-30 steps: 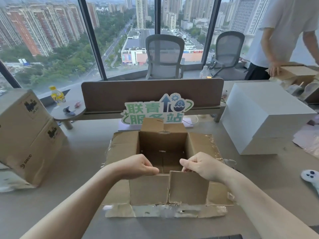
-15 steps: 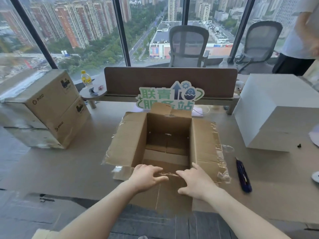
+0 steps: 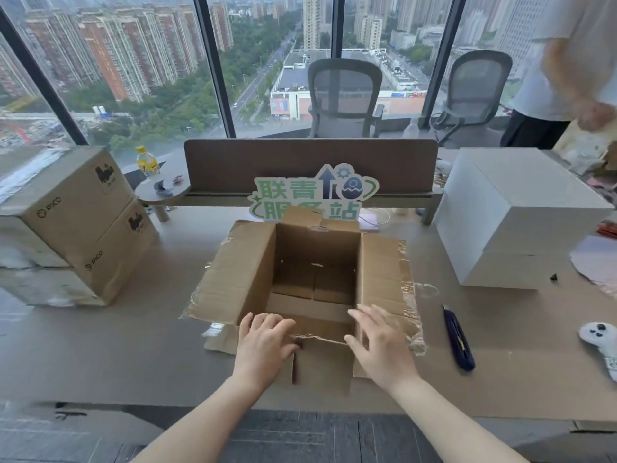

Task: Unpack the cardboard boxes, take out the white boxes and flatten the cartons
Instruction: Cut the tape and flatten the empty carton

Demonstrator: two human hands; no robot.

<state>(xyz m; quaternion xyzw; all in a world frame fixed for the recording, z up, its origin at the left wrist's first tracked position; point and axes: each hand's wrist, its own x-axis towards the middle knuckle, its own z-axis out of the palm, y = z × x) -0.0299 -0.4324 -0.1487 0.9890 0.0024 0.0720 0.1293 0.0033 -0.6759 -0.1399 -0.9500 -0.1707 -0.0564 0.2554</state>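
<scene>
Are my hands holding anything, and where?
Nothing gripped: left hand and right hand rest, fingers fairly straight, on the carton's near flap.

hands point(image 3: 325, 342) | uncurled since 1 s ago | now flat on carton point(image 3: 233, 279) near flap

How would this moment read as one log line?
open carton: empty | left hand, right hand: on near flap | white boxes: out, right

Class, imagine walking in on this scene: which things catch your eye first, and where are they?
The open carton sits mid-table, empty, flaps spread; the left hand and right hand rest on its near flap. To its right stand stacked white boxes, and on the left are two brown cartons. A blue knife lies right of the open carton.
</scene>
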